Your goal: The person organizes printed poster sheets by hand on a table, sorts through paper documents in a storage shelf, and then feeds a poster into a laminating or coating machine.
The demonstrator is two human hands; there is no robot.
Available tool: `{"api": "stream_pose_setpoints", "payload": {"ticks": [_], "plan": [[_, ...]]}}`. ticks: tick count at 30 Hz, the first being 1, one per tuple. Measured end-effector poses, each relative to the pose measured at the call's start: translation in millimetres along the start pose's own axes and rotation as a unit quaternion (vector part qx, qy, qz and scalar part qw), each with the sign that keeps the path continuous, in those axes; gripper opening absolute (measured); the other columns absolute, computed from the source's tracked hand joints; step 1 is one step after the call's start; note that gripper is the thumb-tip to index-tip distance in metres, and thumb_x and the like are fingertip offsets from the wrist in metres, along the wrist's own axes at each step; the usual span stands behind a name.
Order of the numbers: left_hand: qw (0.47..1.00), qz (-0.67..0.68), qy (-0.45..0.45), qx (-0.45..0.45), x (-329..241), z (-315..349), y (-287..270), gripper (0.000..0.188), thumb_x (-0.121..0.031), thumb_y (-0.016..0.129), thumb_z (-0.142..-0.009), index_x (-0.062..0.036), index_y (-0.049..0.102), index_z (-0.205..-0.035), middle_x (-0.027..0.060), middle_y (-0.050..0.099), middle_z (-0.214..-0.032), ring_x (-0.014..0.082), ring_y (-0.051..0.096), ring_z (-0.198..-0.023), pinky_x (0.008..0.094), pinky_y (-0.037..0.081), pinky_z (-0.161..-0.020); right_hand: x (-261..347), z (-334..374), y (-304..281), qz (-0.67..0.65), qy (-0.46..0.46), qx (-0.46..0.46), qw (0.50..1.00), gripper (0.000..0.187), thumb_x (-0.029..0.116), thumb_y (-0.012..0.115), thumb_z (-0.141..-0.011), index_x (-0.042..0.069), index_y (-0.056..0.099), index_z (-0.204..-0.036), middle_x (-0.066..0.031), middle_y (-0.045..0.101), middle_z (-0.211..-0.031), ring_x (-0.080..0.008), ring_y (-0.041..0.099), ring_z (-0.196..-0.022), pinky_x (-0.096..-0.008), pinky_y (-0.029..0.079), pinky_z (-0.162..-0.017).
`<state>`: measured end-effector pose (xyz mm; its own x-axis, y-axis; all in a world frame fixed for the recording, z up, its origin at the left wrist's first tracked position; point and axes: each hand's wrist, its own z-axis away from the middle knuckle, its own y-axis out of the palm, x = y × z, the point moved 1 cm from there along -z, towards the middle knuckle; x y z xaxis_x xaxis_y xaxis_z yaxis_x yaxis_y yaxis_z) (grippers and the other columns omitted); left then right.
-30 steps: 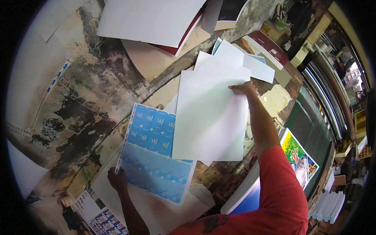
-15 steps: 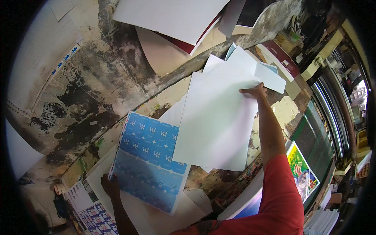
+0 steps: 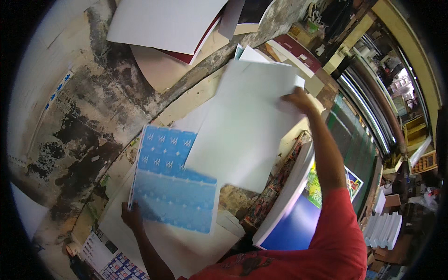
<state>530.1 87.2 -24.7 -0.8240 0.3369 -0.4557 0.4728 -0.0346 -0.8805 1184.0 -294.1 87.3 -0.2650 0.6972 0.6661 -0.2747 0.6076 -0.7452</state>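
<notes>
My left hand is closed on the left edge of a printed sheet, which has rows of blue label-like panels and a white margin. At the upper right, my right hand pinches the right edge of a large plain white sheet, its thumb on top. The lower left corner of this white sheet overlaps the blue printed sheet. Other white sheets stick out behind its upper edge. Pale paper lies under the blue sheet.
A stack of sheets with a blue print lies right of the white sheet. Beyond it are a green surface and long metal rollers. Large sheets lean against the stained wall. White bundles sit at the far right.
The view has shifted to the right, so most things appear further left. My right hand still holds the white sheet, whose lower edge has risen off more of the blue sheet.
</notes>
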Motion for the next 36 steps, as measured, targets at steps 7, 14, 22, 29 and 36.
{"api": "stream_pose_setpoints", "payload": {"ticks": [7, 14, 22, 29, 36], "plan": [[0.996, -0.037, 0.075, -0.021, -166.1, -47.9, 96.9, 0.056, -0.048, 0.074, -0.076, -0.0063, 0.058, -0.110, 0.0180, 0.061, -0.101, 0.0385, 0.057, -0.096, 0.0462, 0.046, -0.082, 87.4, 194.3, -234.5, -0.134, -0.019, -0.199, 0.971, 0.038, 0.026, 0.068, -0.083, 0.001, 0.059, -0.110, -0.0051, 0.062, -0.087, -0.0147, 0.056, -0.078, -0.0305, 0.045, -0.072], [0.801, 0.508, 0.103, 0.299, -297.4, 55.4, 44.9, 0.115, -0.050, 0.085, -0.065, -0.0046, 0.018, -0.148, 0.0211, 0.033, -0.143, 0.0333, 0.040, -0.128, 0.0468, 0.034, -0.107, 53.0, 354.3, -332.6, -0.037, -0.048, -0.343, 0.937, 0.060, 0.042, 0.067, -0.082, -0.003, 0.060, -0.121, -0.0136, 0.062, -0.112, -0.0263, 0.053, -0.103, -0.0380, 0.039, -0.094], [0.632, 0.652, -0.155, 0.389, -115.9, 156.0, -121.9, 0.068, -0.030, 0.080, -0.074, -0.0010, 0.048, -0.127, 0.0113, 0.058, -0.119, 0.0222, 0.056, -0.110, 0.0384, 0.044, -0.096, 114.2, 418.1, -95.7, -0.443, 0.055, -0.027, 0.894, 0.048, 0.032, 0.058, -0.091, -0.008, 0.058, -0.117, -0.0175, 0.066, -0.098, -0.0219, 0.066, -0.076, -0.0303, 0.053, -0.068], [0.796, 0.499, -0.261, 0.224, 183.0, 241.9, -234.8, 0.057, -0.019, 0.077, -0.074, -0.0022, 0.055, -0.124, 0.0113, 0.063, -0.116, 0.0221, 0.060, -0.103, 0.0359, 0.046, -0.089, 131.9, 529.8, 88.9, -0.501, 0.167, 0.363, 0.768, 0.053, 0.015, 0.065, -0.084, -0.001, 0.046, -0.131, -0.0129, 0.054, -0.123, -0.0272, 0.053, -0.113, -0.0420, 0.041, -0.100], [0.831, 0.381, -0.331, 0.234, 262.2, 272.5, -240.8, 0.055, -0.018, 0.079, -0.072, -0.0006, 0.060, -0.120, 0.0132, 0.065, -0.113, 0.0256, 0.057, -0.109, 0.0377, 0.037, -0.099, 145.0, 496.1, 209.6, -0.143, 0.207, 0.481, 0.840, 0.077, 0.053, 0.065, -0.080, 0.005, 0.045, -0.136, -0.0160, 0.055, -0.123, -0.0276, 0.054, -0.110, -0.0458, 0.042, -0.092]]}}
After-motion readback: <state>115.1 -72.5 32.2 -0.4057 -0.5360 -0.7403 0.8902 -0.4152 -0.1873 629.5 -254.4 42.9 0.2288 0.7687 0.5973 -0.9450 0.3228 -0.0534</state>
